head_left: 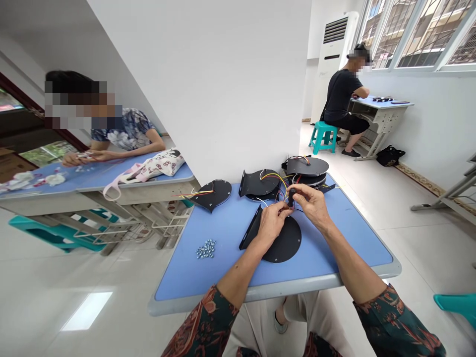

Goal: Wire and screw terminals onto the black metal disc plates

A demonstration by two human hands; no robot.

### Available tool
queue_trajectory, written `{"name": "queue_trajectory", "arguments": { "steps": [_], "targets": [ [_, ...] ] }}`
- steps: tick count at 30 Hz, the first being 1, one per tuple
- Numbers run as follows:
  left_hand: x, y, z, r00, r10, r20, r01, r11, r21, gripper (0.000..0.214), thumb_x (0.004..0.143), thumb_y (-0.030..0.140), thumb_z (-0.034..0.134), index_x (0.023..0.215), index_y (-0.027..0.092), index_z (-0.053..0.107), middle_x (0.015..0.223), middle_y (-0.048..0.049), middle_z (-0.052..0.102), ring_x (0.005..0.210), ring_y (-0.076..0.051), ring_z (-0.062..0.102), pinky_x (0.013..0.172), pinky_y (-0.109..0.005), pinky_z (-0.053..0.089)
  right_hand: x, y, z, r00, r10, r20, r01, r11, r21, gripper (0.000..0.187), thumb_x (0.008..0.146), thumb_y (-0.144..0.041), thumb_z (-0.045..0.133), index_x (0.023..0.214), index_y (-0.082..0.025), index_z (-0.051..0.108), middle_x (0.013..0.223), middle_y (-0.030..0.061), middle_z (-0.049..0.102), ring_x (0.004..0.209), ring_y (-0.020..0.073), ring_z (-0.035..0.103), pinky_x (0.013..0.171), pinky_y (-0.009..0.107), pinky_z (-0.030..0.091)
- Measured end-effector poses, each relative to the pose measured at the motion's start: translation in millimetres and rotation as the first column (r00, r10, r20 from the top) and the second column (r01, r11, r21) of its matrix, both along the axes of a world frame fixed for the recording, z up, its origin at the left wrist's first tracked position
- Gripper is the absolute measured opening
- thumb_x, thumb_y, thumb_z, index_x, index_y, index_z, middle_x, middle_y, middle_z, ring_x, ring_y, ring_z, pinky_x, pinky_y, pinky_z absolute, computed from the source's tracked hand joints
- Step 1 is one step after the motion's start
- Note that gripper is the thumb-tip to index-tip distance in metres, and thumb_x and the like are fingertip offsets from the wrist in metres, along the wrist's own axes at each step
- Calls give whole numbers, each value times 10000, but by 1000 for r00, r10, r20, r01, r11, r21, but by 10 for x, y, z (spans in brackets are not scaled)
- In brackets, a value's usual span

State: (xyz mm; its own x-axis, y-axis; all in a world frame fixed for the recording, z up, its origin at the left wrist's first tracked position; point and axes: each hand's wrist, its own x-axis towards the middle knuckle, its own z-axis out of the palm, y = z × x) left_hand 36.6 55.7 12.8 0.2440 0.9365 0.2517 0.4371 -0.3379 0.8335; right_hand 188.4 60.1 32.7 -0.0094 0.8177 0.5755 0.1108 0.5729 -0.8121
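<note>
My left hand [272, 221] and my right hand [310, 202] meet above a black round plate [284, 243] with an upright bracket at its left edge, lying on the blue table [230, 267]. The right hand's fingers are closed on a small black cylindrical part [291, 196] with thin coloured wires. The left hand pinches those wires just below it. Both hands hover a little above the plate.
More black plates with yellow and red wires lie behind: one [211, 193] at left, one [260, 184] in the middle, a stack [308, 169] at right. A pile of small silver screws [206, 249] lies near the left edge. Other people sit at desks left and far right.
</note>
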Motion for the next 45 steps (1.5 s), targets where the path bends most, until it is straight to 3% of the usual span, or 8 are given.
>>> {"name": "queue_trajectory", "arguments": {
  "steps": [5, 10, 18, 23, 27, 31, 37, 45],
  "targets": [
    [-9, 4, -14, 1000, 23, 1, -23, 1000, 9, 184, 900, 172, 652, 719, 191, 672, 791, 9, 764, 771, -162, 686, 710, -237, 447, -41, -48, 43, 999, -33, 16, 33, 999, 4, 224, 920, -348, 638, 1072, -230, 752, 972, 46, 762, 889, 203, 703, 847, 348, 560],
    [4, 8, -23, 999, 41, 27, -40, 999, -18, 144, 859, 153, 696, 734, 194, 637, 814, 3, 766, 754, -160, 699, 722, -235, 470, -40, -33, 29, 983, -155, 95, 148, 986, 78, 119, 847, -322, 722, 904, -226, 762, 851, 28, 712, 772, 181, 630, 751, 324, 532],
    [4, 5, -1, 998, 38, -40, -37, 999, 29, 118, 867, 153, 678, 761, 196, 651, 762, 21, 722, 697, -140, 636, 691, -229, 434, -57, -67, 59, 991, -84, 107, 76, 995, 72, 191, 868, -358, 702, 986, -218, 756, 851, 23, 693, 770, 170, 609, 747, 314, 517],
    [10, 6, -12, 999, 44, -14, -44, 999, 9, 112, 845, 156, 697, 745, 195, 666, 772, 17, 736, 699, -140, 641, 708, -234, 446, -57, -72, 75, 977, -178, 115, 171, 983, 66, 156, 834, -334, 734, 938, -222, 763, 807, 15, 693, 739, 167, 595, 740, 310, 511],
    [-13, 6, -30, 997, -14, 74, 14, 1000, -6, 104, 887, 199, 662, 795, 203, 708, 838, 16, 768, 775, -152, 679, 754, -236, 468, -28, -55, 49, 995, -86, 54, 86, 996, 0, 202, 866, -309, 658, 1015, -214, 756, 883, 43, 741, 809, 197, 667, 772, 332, 535],
    [-22, 6, -22, 1000, -17, 8, 17, 1000, 21, 180, 912, 218, 634, 741, 197, 688, 804, 20, 753, 773, -154, 663, 740, -234, 459, -42, -96, 73, 998, -42, 45, 43, 999, -25, 297, 910, -306, 619, 1188, -231, 695, 920, 38, 758, 844, 203, 698, 806, 347, 555],
    [6, 5, 1, 999, 28, -31, -28, 1000, 13, 120, 873, 178, 676, 756, 198, 689, 792, 13, 745, 723, -148, 646, 711, -234, 455, -49, -116, 127, 973, -182, 141, 166, 979, 116, 150, 871, -336, 716, 973, -239, 767, 942, 41, 738, 821, 188, 647, 790, 326, 537],
    [-20, 32, -36, 1000, -21, 14, 20, 999, 39, 122, 893, 159, 649, 819, 202, 736, 868, 0, 766, 826, -164, 685, 788, -248, 483, -11, -57, 53, 998, -42, 49, 42, 999, -3, 249, 930, -309, 583, 1098, -222, 747, 930, 39, 761, 845, 197, 706, 790, 329, 556]
  ]
}}
